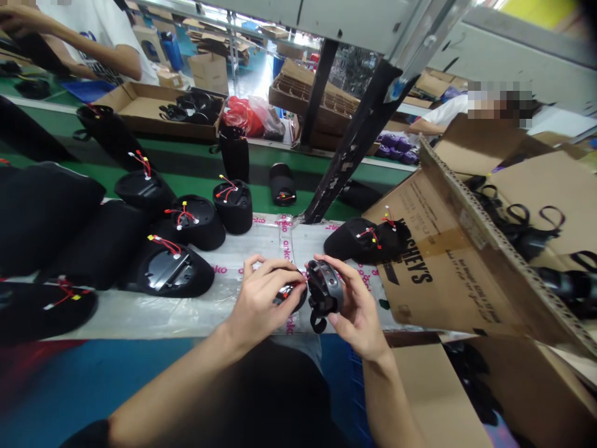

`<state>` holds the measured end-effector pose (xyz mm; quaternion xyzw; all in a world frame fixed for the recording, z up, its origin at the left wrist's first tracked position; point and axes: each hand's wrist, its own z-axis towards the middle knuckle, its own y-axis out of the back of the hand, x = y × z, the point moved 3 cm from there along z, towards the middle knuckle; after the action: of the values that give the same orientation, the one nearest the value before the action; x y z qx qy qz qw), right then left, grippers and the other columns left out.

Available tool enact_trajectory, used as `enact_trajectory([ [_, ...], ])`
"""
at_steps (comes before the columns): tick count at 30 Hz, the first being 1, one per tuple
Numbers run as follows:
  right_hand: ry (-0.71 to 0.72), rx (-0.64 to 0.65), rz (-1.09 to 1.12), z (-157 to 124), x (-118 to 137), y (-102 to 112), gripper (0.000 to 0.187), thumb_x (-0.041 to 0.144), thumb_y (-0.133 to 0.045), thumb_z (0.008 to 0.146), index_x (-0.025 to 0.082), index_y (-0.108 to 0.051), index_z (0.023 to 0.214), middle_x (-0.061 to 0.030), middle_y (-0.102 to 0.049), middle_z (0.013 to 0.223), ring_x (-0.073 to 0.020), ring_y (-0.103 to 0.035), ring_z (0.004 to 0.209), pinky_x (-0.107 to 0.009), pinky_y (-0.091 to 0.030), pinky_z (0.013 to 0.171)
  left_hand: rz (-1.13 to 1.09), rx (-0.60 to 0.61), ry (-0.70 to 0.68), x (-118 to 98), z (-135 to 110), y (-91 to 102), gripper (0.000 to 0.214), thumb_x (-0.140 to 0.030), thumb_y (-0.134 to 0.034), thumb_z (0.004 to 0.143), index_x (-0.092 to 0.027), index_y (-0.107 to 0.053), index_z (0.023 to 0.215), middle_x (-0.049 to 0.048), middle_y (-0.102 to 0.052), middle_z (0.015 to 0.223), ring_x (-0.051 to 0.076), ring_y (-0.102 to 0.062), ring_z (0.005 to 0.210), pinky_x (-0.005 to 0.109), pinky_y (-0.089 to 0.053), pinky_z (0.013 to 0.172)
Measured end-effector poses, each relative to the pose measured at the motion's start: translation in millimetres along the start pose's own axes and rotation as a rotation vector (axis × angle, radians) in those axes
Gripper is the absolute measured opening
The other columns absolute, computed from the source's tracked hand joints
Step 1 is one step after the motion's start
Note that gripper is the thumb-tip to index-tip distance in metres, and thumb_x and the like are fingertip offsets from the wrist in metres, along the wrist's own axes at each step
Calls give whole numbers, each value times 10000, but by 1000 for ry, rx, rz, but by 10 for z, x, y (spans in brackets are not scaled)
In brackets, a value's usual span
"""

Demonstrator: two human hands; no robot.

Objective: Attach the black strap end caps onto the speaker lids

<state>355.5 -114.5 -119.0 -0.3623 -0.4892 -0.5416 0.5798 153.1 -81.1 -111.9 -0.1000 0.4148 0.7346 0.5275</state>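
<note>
My right hand point(357, 305) grips a round black end cap point(332, 283), which has small buttons or holes along its rim and a strap loop point(318, 323) hanging below. Close beside it, the fingers of my left hand point(265, 297) are pinched at thin red wires point(304, 282) near the cap's inner side. Behind those fingers is a black cylinder point(298, 300) with a shiny end, mostly covered by my left hand. Whether the wires join the cap to the cylinder cannot be made out.
Black cylinders with red wires, such as one cylinder point(172, 274), crowd the left of the wrapped bench point(228, 305). Two more cylinders point(354, 239) lie right, by a large carton point(415, 261) of strapped black parts. A dark post point(342, 149) rises ahead. Co-workers point(100, 37) are beyond the green belt.
</note>
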Motion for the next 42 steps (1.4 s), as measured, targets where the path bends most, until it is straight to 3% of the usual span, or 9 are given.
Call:
enact_trajectory([
  [7, -40, 49, 32, -11, 7, 16, 697, 508, -765, 972, 332, -521, 1601, -112, -565, 1670, -352, -578, 1526, -500, -590, 1181, -40, -33, 37, 63, -78, -22, 87, -194, -722, 1050, -258, -751, 1101, 2, -848, 1029, 205, -782, 1013, 430, -407, 1021],
  [13, -41, 110, 11, -30, 75, -17, 712, 389, -777, 953, 359, -524, 1618, -91, -537, 1685, -355, -520, 1571, -509, -576, 1199, -76, -34, 33, 75, -60, -12, 88, -206, -743, 1037, -231, -699, 966, -27, -830, 908, 194, -791, 936, 431, -398, 1047],
  [18, -71, 104, -197, 46, 215, -22, 770, 250, -797, 871, 373, -560, 1593, -75, -597, 1616, -350, -598, 1467, -520, -578, 1170, -31, 34, -54, 87, 0, 43, 38, -201, -729, 1040, -216, -700, 1020, 23, -829, 1045, 203, -781, 1007, 427, -433, 1031],
  [22, -56, 67, -273, 115, 217, 24, 721, 338, -823, 880, 366, -600, 1566, -65, -674, 1524, -329, -662, 1325, -500, -563, 1127, -155, 105, -60, 160, -26, 200, 191, -171, -743, 1006, -203, -730, 1195, 109, -770, 1223, 239, -736, 1165, 399, -551, 1007],
  [29, -115, 54, 40, 125, 46, -38, 647, 481, -841, 923, 373, -641, 1529, -61, -717, 1456, -310, -698, 1303, -433, -624, 1043, -308, 153, -254, 299, 23, 332, 251, -90, -739, 1009, -248, -752, 1203, 28, -854, 1148, 216, -792, 1137, 394, -554, 1041],
  [32, -87, 12, 99, 117, -10, -73, 634, 516, -840, 923, 356, -661, 1510, -69, -718, 1473, -317, -702, 1327, -456, -624, 1086, -339, 98, -170, 316, 88, 245, 189, -180, -790, 1001, -228, -728, 1173, 29, -848, 1056, 209, -794, 1046, 382, -557, 991],
  [35, -58, -55, 132, 102, -75, -82, 655, 569, -845, 901, 328, -682, 1488, -80, -717, 1491, -341, -678, 1392, -515, -565, 1195, -254, 39, -107, 268, 126, 168, 130, -257, -803, 1005, -210, -686, 1036, 6, -810, 933, 189, -762, 930, 363, -517, 924],
  [39, -64, -106, 159, 75, -138, -93, 674, 583, -845, 894, 306, -680, 1486, -93, -700, 1527, -369, -618, 1479, -587, -455, 1296, -33, 98, -206, 173, 93, 140, 35, -214, -715, 1063, -207, -705, 1096, 17, -818, 1014, 212, -742, 1020, 394, -446, 954],
  [42, -69, -108, 174, 66, -134, -111, 681, 570, -857, 886, 307, -676, 1488, -97, -707, 1508, -361, -656, 1431, -569, -515, 1245, 47, 111, -216, 153, 39, 162, 139, -107, -665, 1061, -211, -726, 1131, 22, -813, 1040, 204, -736, 1014, 406, -430, 955],
])
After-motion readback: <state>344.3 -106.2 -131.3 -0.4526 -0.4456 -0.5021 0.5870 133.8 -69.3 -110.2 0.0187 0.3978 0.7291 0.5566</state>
